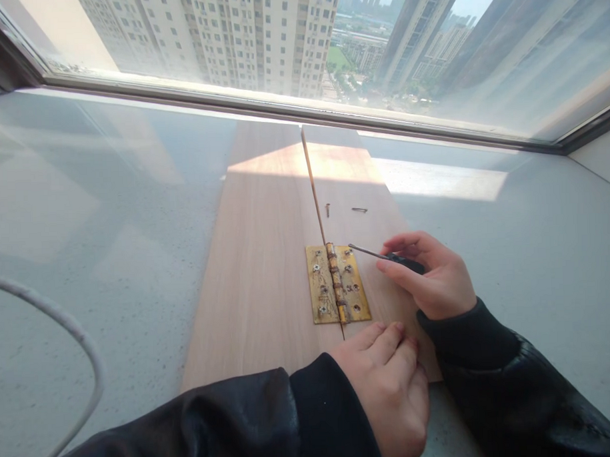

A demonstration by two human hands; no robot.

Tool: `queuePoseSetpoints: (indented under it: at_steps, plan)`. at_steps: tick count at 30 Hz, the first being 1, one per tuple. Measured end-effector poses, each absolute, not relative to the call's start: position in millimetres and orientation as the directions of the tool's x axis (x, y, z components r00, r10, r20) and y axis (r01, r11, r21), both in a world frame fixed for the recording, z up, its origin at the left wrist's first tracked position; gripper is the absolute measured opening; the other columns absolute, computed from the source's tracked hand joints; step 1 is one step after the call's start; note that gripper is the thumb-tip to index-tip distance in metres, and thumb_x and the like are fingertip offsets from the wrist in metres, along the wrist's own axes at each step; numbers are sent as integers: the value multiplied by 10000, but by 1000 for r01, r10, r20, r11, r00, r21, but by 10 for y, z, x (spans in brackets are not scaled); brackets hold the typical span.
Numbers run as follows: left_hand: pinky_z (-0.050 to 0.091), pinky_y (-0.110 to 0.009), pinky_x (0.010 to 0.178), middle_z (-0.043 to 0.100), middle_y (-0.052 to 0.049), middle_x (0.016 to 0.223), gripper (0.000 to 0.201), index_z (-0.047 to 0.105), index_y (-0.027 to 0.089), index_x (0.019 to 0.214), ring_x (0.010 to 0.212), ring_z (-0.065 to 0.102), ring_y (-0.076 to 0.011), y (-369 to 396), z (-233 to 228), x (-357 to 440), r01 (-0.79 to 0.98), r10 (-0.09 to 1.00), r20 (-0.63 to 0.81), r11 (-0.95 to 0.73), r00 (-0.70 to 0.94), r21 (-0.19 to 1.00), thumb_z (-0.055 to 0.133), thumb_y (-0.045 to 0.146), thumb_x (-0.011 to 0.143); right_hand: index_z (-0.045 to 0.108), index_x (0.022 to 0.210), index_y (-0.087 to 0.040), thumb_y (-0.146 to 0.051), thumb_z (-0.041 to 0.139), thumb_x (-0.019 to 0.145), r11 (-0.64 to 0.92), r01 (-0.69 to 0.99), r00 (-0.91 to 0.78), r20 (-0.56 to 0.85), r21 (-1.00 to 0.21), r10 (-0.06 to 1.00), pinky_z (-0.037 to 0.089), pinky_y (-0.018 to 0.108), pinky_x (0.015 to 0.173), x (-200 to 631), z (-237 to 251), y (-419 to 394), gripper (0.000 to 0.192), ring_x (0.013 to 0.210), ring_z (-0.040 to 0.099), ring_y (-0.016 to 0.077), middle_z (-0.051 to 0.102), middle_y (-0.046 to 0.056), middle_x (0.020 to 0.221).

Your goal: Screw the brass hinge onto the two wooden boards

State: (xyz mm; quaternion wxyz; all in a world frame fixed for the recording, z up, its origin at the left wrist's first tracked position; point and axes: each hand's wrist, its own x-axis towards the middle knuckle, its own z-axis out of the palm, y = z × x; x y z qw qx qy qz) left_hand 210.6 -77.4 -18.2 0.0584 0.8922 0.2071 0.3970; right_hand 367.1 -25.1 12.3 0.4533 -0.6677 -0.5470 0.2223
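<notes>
Brass hinge [338,285], laid across two boards [266,256]: left leaf [317,279] apparently screwed down, two near right-leaf holes [356,308] seemingly unfilled, two loose screws [328,210] farther off, screwdriver [406,260] gripped in right hand [437,277], left hand [387,379] on right board [343,187], hold indeterminable.

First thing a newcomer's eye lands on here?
Probably the worn brass-coloured hinge in the middle, spanning the seam between two pale wooden boards. Next, the thin screwdriver in the right hand, its tip by the hinge's far right corner. Then the tower blocks outside the window, across the top.
</notes>
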Motion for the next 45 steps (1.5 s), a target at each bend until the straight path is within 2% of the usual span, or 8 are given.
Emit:
queuePoseSetpoints:
  at_steps: [6, 9, 15, 21, 26, 30, 34, 45]
  plan:
    - [213, -289, 406, 317, 25, 410, 640, 342, 165, 381, 374, 297, -92, -809, -46, 2015, 116, 428, 833, -902, 350, 415, 439, 295, 1000, 619, 887, -225, -300, 764, 674, 85, 346, 350, 212, -935, 912, 473, 317, 598, 3710, 71, -213, 269, 666, 582, 149, 691, 26, 890]
    - [127, -301, 433, 403, 32, 430, 532, 455, 166, 453, 392, 271, -97, -621, 104, 1727, 205, 462, 727, -885, 509, 419, 507, 323, 959, 596, 865, -223, -255, 760, 674, 124, 222, 380, 203, -967, 902, 415, 283, 521, 3739, 49, -185, 254, 585, 534, 111, 702, 20, 894]
    - [227, -226, 456, 334, 68, 416, 382, 545, 167, 500, 409, 286, -67, 119, 278, 1126, 606, 856, 265, -504, 443, 616, 579, 365, 824, 574, 835, -234, -323, 772, 688, 172, 42, 468, 172, -984, 867, 358, 274, 442, 3737, 77, -131, 262, 537, 527, 126, 696, 15, 759]
    - [270, -222, 485, 377, 59, 446, 330, 579, 157, 548, 447, 344, -78, 503, 194, 1152, 650, 892, 139, -414, 431, 637, 577, 369, 801, 641, 793, -266, -254, 724, 629, 152, -47, 417, 119, -987, 901, 401, 281, 472, 3626, 413, -43, 184, 624, 576, 142, 713, 7, 811]
    - [276, -238, 492, 371, 52, 452, 339, 619, 157, 579, 455, 328, -82, 534, 105, 1251, 583, 890, 221, -431, 398, 689, 563, 399, 809, 747, 931, -255, -241, 780, 681, 207, 307, 220, 281, -929, 934, 507, 328, 636, 3515, 983, -136, 253, 735, 639, 165, 737, 27, 915]
    - [281, -245, 491, 376, 46, 449, 353, 603, 164, 566, 454, 336, -86, 524, 63, 1239, 576, 880, 233, -451, 413, 681, 542, 419, 802, 749, 946, -269, -502, 744, 782, 245, 842, 20, 481, -481, 876, 485, 330, 562, 3466, 1197, -296, 286, 596, 632, 151, 732, 1, 782]
    - [274, -248, 475, 361, 48, 437, 366, 606, 172, 569, 440, 324, -89, 529, 40, 1234, 582, 872, 231, -465, 431, 667, 519, 447, 794, 681, 760, -233, -543, 712, 806, 373, 913, -236, 536, -163, 811, 379, 309, 471, 3457, 1140, -320, 315, 471, 535, 106, 642, -25, 586]
    - [268, -241, 462, 354, 52, 421, 361, 600, 168, 554, 427, 315, -81, 535, 15, 1235, 583, 867, 241, -477, 437, 658, 533, 434, 788, 582, 701, -253, -457, 776, 774, 443, 864, -193, 653, -240, 732, 339, 302, 444, 3422, 895, -187, 291, 463, 476, 99, 601, -33, 564]
